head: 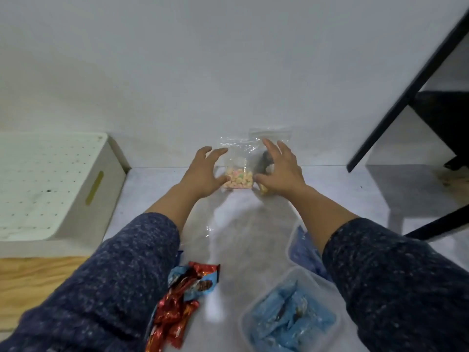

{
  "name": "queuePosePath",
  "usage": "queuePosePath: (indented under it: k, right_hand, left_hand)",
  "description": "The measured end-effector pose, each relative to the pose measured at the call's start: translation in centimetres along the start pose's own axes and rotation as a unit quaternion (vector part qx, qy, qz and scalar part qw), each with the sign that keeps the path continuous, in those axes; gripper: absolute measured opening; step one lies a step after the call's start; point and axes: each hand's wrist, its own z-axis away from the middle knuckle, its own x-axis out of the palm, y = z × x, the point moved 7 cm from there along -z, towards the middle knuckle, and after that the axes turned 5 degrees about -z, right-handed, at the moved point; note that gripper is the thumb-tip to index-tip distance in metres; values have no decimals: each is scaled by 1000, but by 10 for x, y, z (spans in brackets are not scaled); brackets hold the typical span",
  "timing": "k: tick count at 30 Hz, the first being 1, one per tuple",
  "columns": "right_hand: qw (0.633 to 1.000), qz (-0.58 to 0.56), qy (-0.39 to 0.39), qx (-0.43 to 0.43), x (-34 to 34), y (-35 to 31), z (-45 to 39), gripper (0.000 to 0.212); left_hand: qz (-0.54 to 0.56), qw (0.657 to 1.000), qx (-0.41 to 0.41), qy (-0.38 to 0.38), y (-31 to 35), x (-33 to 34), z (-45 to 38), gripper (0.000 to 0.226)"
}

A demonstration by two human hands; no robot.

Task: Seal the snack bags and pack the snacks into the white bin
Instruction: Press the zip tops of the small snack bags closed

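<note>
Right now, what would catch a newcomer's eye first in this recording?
Two bare hands, the left hand and right hand, reach out on either side of a clear bag of pastel candies standing against the wall at the centre. Near the bottom edge lie red wrappers and a clear tub of blue packets. The white bin sits upside down at the left.

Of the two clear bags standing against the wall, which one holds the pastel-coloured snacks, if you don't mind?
The left bag, between both hands, holds the pastel pieces; the right bag, partly behind the right hand, shows dark contents.
</note>
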Motion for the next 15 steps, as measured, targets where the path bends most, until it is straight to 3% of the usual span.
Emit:
queuePosePath:
  k: [7, 12, 15]
  right_hand:
    - [999, -24, -12, -24, 84, -47, 68, 89]
    - [993, 103, -54, 8, 146, -60, 110, 88]
    - [986, 151, -68, 17, 173, -61, 120, 86]
  left_hand:
    - [-45, 998, -42, -28, -87, -19, 79, 81]
    - [-215, 970, -44, -102, -132, -14, 116, 92]
    - [-248, 960, -22, -131, -146, -11, 123, 96]
